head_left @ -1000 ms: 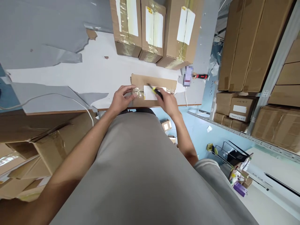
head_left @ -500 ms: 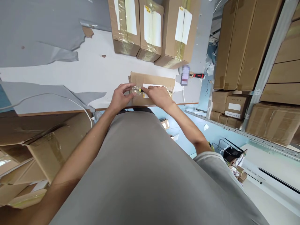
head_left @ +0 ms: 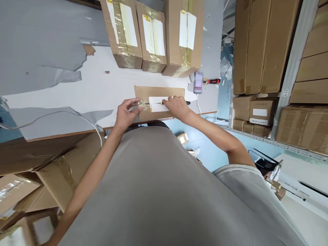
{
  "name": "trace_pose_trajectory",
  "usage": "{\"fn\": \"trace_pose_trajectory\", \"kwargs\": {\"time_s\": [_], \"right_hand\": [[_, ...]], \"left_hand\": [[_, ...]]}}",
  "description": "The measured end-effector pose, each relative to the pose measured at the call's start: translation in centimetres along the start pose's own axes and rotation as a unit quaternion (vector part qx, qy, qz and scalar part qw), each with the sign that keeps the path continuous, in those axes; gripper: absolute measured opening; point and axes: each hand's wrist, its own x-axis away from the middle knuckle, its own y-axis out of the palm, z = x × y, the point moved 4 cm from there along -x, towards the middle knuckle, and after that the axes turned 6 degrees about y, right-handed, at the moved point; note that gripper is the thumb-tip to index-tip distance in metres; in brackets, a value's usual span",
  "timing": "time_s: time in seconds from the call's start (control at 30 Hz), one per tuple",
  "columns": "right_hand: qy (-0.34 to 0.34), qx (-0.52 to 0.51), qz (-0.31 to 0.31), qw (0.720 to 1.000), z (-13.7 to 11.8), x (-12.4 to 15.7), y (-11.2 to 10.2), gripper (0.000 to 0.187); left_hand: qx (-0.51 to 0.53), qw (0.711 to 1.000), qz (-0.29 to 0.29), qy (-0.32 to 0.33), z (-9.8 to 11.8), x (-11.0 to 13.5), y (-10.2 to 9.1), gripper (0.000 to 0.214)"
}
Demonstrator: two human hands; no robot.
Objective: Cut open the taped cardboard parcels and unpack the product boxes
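A closed cardboard box (head_left: 160,91) lies at the front edge of the workbench, with a white label (head_left: 154,105) and clear tape (head_left: 144,105) along its middle seam. My left hand (head_left: 125,112) grips the left end of this box, thumb and fingertips on the crinkled tape. Wrapped in my right hand (head_left: 177,106) is a slim black-and-yellow utility knife (head_left: 188,103), whose thin tip points left along the seam over the label. My fingers cover most of its handle.
Three taped cartons (head_left: 153,61) stand at the back of the bench. To the right lie a phone (head_left: 198,83) with a white cable and a red-and-black handled tool (head_left: 213,81). Shelves of boxes (head_left: 256,48) rise at right; open cartons (head_left: 55,174) sit lower left.
My right hand has moved right along the seam with the knife, away from my left hand. More of the label shows. The whole view has shifted slightly.
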Motion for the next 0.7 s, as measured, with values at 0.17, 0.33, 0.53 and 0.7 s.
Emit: {"fn": "trace_pose_trajectory", "kwargs": {"time_s": [0.17,0.33,0.53,0.7], "right_hand": [[0.091,0.011,-0.013,0.996,7.3,2.0,3.5,0.058],[0.093,-0.015,0.009,0.995,9.5,2.7,5.9,0.061],[0.097,-0.051,0.018,0.994,11.6,2.6,7.5,0.058],[0.018,-0.166,0.056,0.984,14.5,0.4,12.8,0.044]], "left_hand": [[-0.015,1.000,0.000,-0.017,0.0,0.0,-0.2,0.048],[-0.016,0.999,0.011,-0.044,-0.1,0.1,-0.2,0.052],[0.004,0.995,0.056,-0.079,0.6,0.2,-0.1,0.066],[-0.001,0.994,0.077,-0.084,1.2,0.3,-0.3,0.068]]}}
